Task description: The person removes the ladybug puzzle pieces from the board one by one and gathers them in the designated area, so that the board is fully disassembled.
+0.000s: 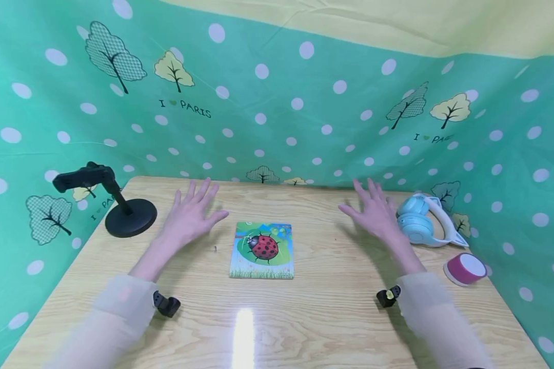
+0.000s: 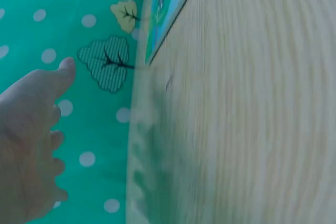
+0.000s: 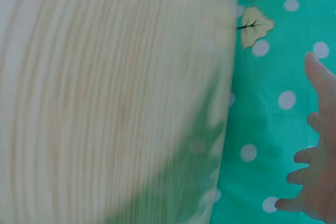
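A square, thin panel (image 1: 261,251) lies flat, printed face up, on the wooden table (image 1: 328,318), between the left hand (image 1: 188,218) and the right hand (image 1: 376,212) and apart from both. The print shows a red, black-spotted ladybird on green, with grass along the near edge. Light-blue headphones (image 1: 415,228) with a pale, eared headband lie near the right hand.

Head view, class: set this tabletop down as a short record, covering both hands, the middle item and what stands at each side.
Left hand: fingers spread, holding nothing
Right hand: thumb apart, holding nothing
Middle: ladybug picture square, flat, nearer the left hand
Left side: black stand with bent arm
Right side: blue-and-white headphones; pink-and-white round object
Surface: light wooden table
Backdrop: green dotted cloth
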A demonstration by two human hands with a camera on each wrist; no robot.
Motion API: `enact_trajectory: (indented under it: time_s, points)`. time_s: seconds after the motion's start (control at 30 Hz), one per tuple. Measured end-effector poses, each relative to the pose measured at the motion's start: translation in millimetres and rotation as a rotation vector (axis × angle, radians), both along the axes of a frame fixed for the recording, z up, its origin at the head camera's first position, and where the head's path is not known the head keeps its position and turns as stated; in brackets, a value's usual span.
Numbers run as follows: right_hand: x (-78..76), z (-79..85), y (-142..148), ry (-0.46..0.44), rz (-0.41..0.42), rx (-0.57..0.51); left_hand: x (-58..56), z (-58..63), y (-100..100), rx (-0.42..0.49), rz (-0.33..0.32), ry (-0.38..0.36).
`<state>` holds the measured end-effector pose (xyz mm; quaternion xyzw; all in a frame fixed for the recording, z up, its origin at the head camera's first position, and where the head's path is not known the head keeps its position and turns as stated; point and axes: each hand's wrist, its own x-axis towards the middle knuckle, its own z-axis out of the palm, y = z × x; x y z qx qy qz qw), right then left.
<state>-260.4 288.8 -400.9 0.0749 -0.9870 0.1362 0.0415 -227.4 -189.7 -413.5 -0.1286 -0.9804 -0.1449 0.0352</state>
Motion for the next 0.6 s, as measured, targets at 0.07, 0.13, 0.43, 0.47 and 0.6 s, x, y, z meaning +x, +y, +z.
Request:
enact_trajectory:
  time_s: [0.07,0.13,0.43,0.47,0.6]
  points:
    - [1.3,0.5,-6,0.004,0.000,-0.033,2.0,-0.4,5,0.013,-0.008,-0.016]
    - [2.4,0.3,-13,0.006,-0.002,-0.066,4.5,-0.7,11,0.030,-0.019,-0.035]
    - [11.1,-0.8,-47,-0.017,0.010,-0.245,15.1,-3.4,34,0.098,-0.061,-0.073]
    - [12.2,-0.2,-51,-0.019,0.019,-0.271,15.8,-4.0,36,0.103,-0.063,-0.068]
    - [15.8,0.6,-63,-0.021,0.050,-0.393,19.1,-6.2,45,0.138,-0.084,-0.038]
